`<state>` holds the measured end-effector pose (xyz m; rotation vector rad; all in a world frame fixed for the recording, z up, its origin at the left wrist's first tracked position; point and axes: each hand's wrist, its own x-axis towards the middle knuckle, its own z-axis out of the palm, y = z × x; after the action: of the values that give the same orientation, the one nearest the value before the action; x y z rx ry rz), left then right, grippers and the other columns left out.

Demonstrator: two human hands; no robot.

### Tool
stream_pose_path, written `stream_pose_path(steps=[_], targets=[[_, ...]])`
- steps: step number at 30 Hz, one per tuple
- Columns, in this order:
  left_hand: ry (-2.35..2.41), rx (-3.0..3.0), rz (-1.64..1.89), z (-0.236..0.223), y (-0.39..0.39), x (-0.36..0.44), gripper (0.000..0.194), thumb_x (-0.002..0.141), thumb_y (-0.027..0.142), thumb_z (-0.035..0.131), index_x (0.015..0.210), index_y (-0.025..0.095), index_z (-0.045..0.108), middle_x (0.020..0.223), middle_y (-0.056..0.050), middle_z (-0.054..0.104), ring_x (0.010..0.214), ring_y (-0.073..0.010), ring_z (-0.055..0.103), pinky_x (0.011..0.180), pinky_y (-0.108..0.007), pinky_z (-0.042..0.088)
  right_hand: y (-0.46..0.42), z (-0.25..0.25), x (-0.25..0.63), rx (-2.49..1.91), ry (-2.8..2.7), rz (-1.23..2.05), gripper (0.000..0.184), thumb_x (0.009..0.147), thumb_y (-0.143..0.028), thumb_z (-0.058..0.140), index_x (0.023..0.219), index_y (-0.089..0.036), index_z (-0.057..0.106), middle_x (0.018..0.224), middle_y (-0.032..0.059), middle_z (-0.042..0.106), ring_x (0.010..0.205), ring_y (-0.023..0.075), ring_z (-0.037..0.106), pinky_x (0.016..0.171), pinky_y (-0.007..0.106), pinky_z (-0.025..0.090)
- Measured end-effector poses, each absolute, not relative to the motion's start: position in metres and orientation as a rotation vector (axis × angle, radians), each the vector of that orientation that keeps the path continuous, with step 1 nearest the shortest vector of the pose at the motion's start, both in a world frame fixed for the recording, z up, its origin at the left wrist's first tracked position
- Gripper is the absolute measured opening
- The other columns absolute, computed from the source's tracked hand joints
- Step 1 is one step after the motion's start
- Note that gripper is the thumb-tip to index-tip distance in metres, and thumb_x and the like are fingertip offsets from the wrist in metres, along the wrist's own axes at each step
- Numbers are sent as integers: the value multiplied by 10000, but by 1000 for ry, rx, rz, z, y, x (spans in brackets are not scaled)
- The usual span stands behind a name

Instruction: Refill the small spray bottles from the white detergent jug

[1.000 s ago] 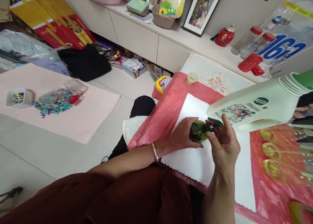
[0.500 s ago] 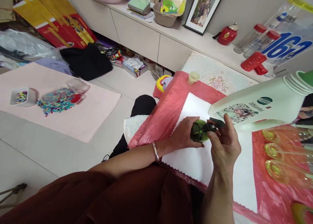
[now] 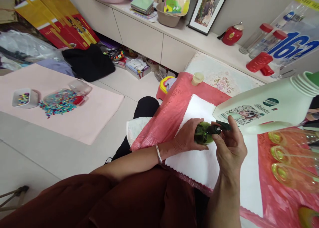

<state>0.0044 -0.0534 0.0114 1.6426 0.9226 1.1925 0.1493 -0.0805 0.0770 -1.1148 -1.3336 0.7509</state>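
Red-covered table (image 3: 164,115) here, white mat (image 3: 194,166) on top, long cabinet (image 3: 139,30) along the wall behind. The green bottle (image 3: 202,135) is over the mat, and the left hand (image 3: 185,135) has its fingers wrapped round it. Right hand (image 3: 231,146) has thumb and fingers gripping the dark pump (image 3: 213,129) at the bottle's top. Big pale jug (image 3: 281,105) is just past that hand, three glasses (image 3: 280,172) next to the jug, little cup (image 3: 197,78) near the far corner.
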Motion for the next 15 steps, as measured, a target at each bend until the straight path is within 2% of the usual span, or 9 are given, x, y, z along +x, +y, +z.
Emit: stream_pose_path(steps=[8, 11, 15], targets=[[927, 1642, 1174, 14, -52, 5, 1001, 535, 442, 959, 1382, 218, 476, 1348, -142, 584, 1274, -385, 564, 1075, -577, 478, -77, 77, 145, -1112, -1310, 708, 753, 768, -240, 919, 1449, -267, 600, 1207, 69, 647, 1070, 173, 661, 934, 300, 599], [931, 1643, 1152, 13, -52, 6, 994, 535, 438, 960, 1377, 213, 482, 1340, -136, 591, 1288, -389, 556, 1081, -576, 476, -80, 78, 148, -1085, -1365, 765, 768, 833, -249, 879, 1517, -274, 530, 1229, 80, 644, 1137, 194, 651, 956, 314, 592], [929, 1625, 1184, 12, -54, 6, 1020, 571, 437, 946, 1425, 231, 429, 1393, -142, 558, 1301, -383, 551, 1089, -577, 473, -84, 79, 154, -1043, -1408, 850, 751, 937, -257, 789, 1593, -256, 423, 1272, 115, 635, 1241, 238, 612, 1058, 388, 545]])
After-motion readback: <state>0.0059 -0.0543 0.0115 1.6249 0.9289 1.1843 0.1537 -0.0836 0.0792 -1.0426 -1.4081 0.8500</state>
